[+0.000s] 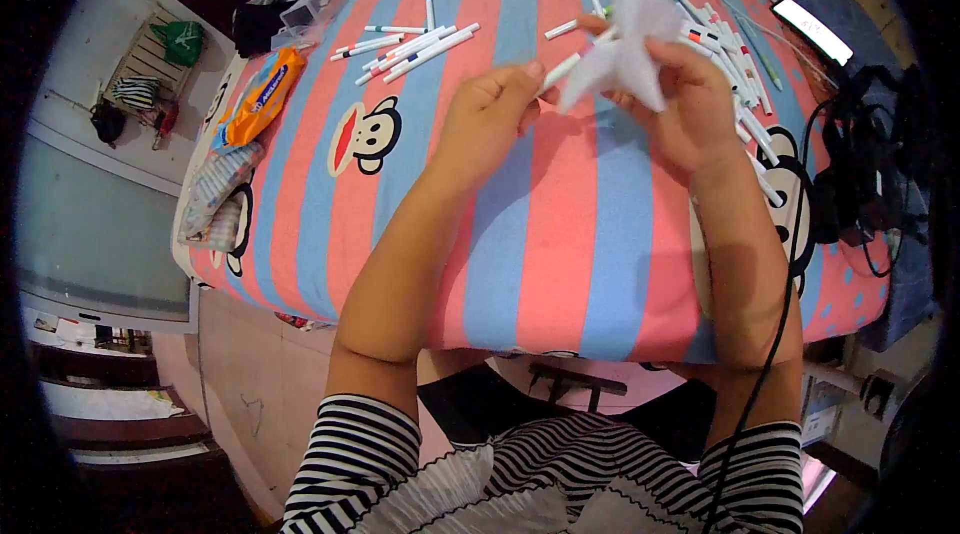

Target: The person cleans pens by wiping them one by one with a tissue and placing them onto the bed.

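My left hand [488, 117] pinches one end of a white marker pen [563, 72], held slanting above the striped bedspread. In my right hand [698, 106] is a crumpled white wipe [632, 39], folded about the pen's other end, with its corners hanging loose. The wipe hides part of the pen and some of my right fingers. To the left lies a group of white marker pens [430, 54] with coloured bands. A larger scattered pile of marker pens [745, 74] rests beside and behind my right hand.
An orange wipes packet [262, 99] and a patterned cloth bundle [220, 194] lie along the bed's left edge. At the right are a lit phone [812, 31] and tangled black cables [858, 174]. One black cable runs down across my right arm. The bedspread [500, 264] ends just before my lap.
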Demonstrator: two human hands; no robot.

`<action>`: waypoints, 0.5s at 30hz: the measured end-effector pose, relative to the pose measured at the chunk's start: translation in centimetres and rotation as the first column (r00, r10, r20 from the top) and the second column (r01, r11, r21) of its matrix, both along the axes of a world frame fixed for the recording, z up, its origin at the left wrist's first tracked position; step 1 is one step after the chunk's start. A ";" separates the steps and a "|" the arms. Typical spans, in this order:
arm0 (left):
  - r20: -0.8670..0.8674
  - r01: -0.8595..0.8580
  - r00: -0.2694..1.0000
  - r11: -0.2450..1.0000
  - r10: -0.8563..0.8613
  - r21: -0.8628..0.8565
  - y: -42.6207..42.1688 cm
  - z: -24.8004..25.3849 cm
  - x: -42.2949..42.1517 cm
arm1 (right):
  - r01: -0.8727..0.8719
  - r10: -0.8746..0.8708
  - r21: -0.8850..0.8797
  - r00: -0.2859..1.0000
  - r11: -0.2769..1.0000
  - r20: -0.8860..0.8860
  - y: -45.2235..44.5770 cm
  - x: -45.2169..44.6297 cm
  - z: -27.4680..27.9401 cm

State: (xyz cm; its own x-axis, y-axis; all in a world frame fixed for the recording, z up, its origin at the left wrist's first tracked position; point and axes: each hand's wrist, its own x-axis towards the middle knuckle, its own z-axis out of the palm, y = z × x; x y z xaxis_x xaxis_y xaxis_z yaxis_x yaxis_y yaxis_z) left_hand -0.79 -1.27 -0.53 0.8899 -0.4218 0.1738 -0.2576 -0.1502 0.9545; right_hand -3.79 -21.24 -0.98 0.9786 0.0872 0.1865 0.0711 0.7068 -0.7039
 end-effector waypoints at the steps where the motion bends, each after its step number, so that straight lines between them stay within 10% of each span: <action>1: 0.017 0.003 1.000 0.999 -0.004 0.045 0.0 -0.3 0.2 | -0.003 0.000 -0.050 0.999 0.999 -0.049 1.0 -0.6 0.6; 5: 0.142 -0.066 0.988 0.996 0.056 0.063 0.0 -1.9 1.2 | 0.060 -0.089 -0.301 0.992 0.952 -0.085 1.6 -0.5 0.2; 10: 0.662 -0.492 0.676 0.867 0.322 0.081 3.1 -4.0 6.9 | 0.361 -0.346 0.059 0.920 0.931 -0.184 -0.6 0.9 0.2; 15: 0.647 -0.751 0.621 0.574 0.443 0.327 6.3 -3.6 10.0 | 0.436 -0.348 0.261 0.881 0.861 -0.320 -2.2 2.1 -0.9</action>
